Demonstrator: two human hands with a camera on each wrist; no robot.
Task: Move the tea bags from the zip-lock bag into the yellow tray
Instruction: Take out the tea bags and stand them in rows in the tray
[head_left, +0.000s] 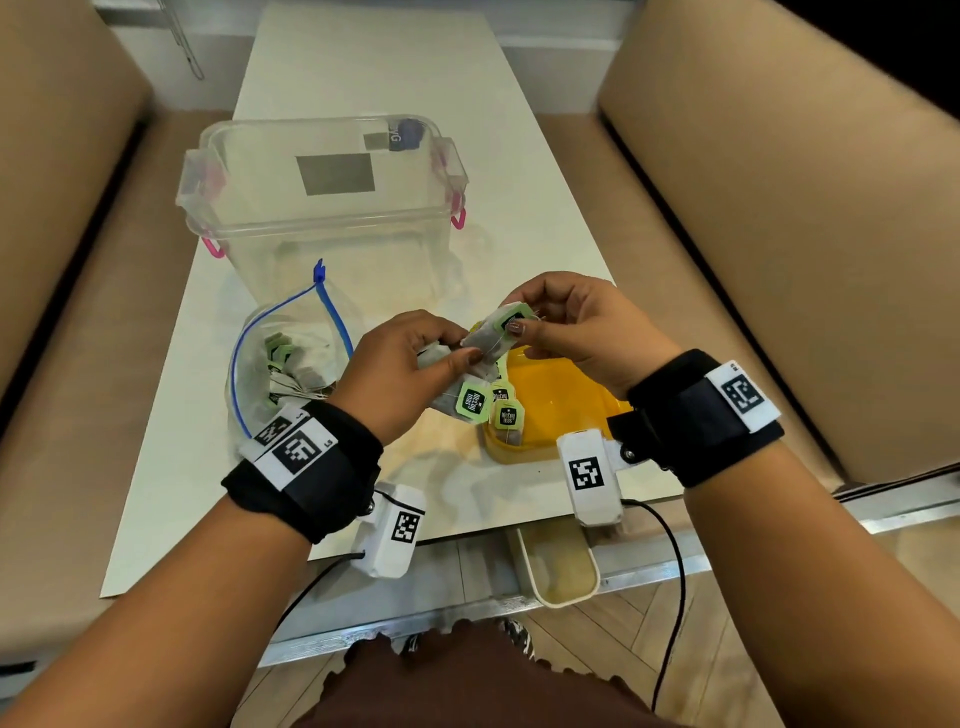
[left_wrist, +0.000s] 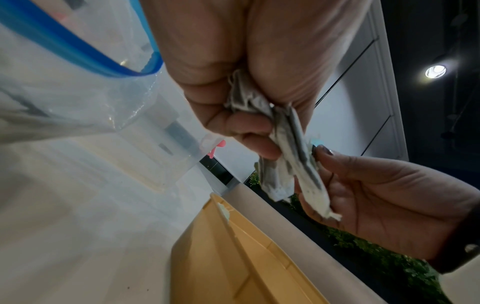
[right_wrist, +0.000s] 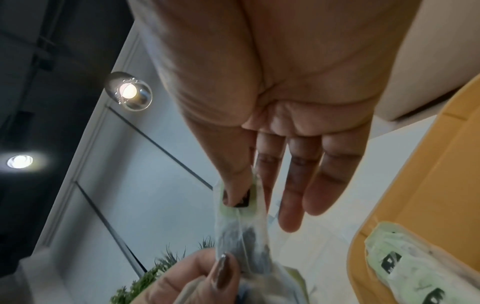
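Both hands are raised over the left end of the yellow tray (head_left: 566, 410). My left hand (head_left: 462, 345) grips a bunch of tea bags (head_left: 462, 400), whose green tags dangle over the tray's edge. My right hand (head_left: 519, 317) pinches the green tag of one tea bag (head_left: 493, 332) at the top of that bunch between thumb and forefinger; its other fingers are straight in the right wrist view. The open zip-lock bag (head_left: 280, 364) lies to the left with several tea bags inside. In the right wrist view, tea bags (right_wrist: 405, 265) hang by the tray's rim (right_wrist: 428, 174).
A clear plastic container (head_left: 322, 208) with pink latches stands behind the zip-lock bag on the white table (head_left: 171, 493). Tan cardboard walls rise on both sides. A small cream tray (head_left: 563, 571) sticks out under the table's near edge. Cables trail from both wrist cameras.
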